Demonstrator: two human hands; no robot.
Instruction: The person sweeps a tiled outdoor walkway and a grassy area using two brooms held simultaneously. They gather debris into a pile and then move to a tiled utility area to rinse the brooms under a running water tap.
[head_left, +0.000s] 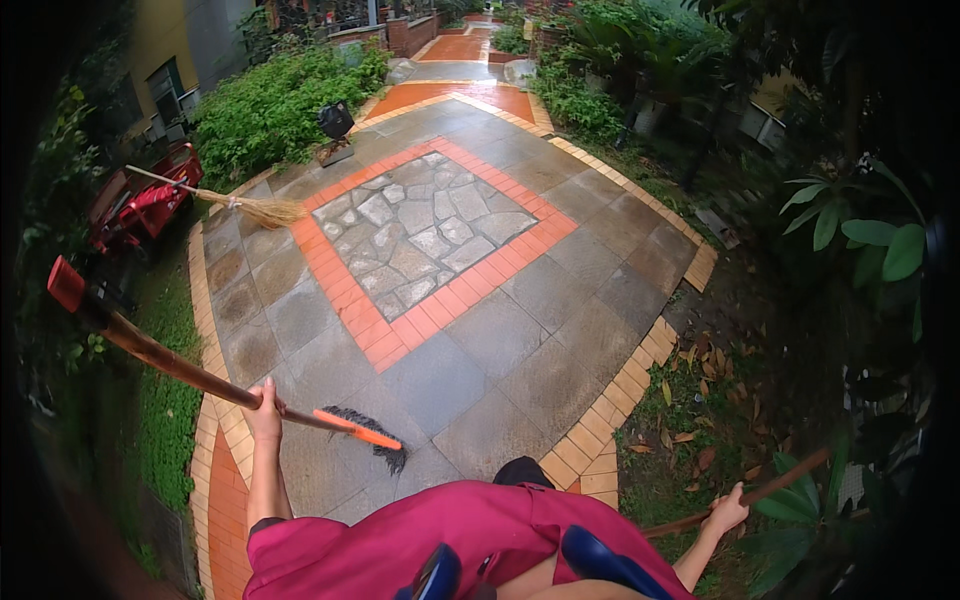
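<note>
My left hand (264, 411) is closed around the wooden handle (180, 364) of a push broom. That handle slants up to the left and ends in a red cap (67, 283). At its lower end, an orange broom head (360, 430) with dark grey bristles (395, 459) is at the wet paving in front of me. Out to my right, my right hand (727, 510) grips a brown wooden pole (787, 478). My body hides the pole's lower part, and its far end is among dark leaves.
A straw broom (259, 210) lies at the left, its handle reaching a red cart (146, 199). A dustpan (336, 154) holding brown debris stands near a black bag (335, 120). Tan brick edging (611, 405) borders the wet stone paving (480, 360). Fallen leaves (705, 367) and shrubs (292, 90) flank it.
</note>
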